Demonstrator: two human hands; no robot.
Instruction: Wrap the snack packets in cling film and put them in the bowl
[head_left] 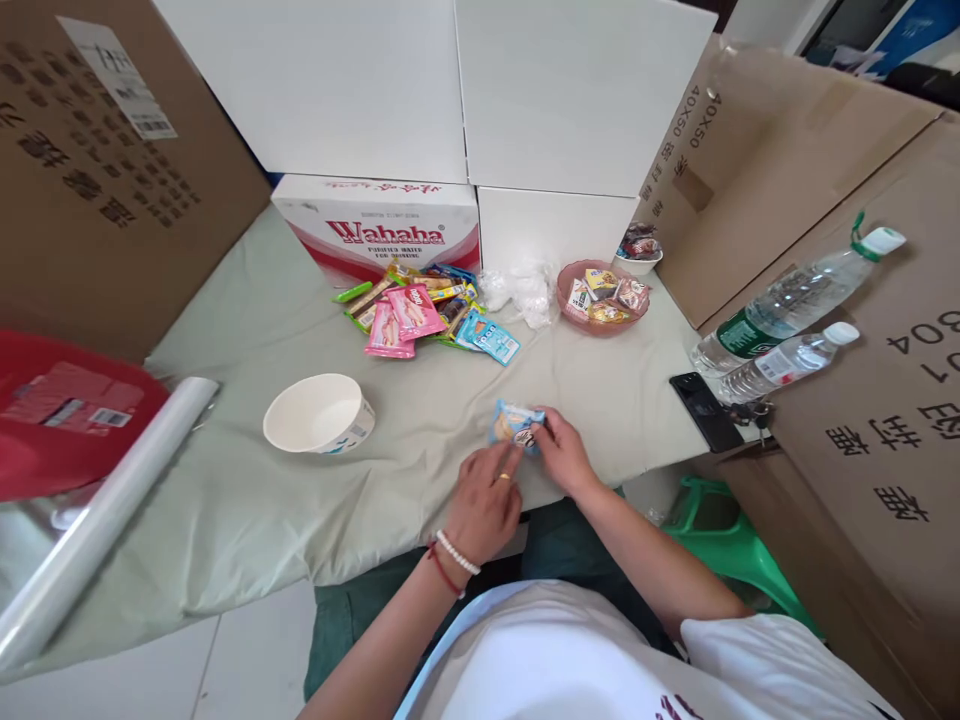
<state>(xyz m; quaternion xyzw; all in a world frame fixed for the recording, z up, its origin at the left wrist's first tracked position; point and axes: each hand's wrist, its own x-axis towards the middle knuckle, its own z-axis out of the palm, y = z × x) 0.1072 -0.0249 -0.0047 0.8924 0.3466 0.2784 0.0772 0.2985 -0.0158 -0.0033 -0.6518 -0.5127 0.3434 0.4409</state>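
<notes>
A small blue snack packet (507, 424) with pale contents printed on it lies low over the near part of the cloth-covered table. My right hand (564, 452) pinches its right end between thumb and fingers. At the packet's near edge is my left hand (484, 500), palm down, its fingertips touching or almost touching the wrapper. The left thumb stands apart from the fingers, and a ring and two bracelets show. To the left of both hands sits a white paper bowl (315, 418).
Colourful snack packets (427, 308) are piled by a Wahaba carton (390, 228). A pink bowl (568, 312) holds wrapped sweets. Bottles (780, 365) and a phone (703, 410) sit right; a plastic roll (112, 510) and red container (75, 410) left. Cardboard flanks the table.
</notes>
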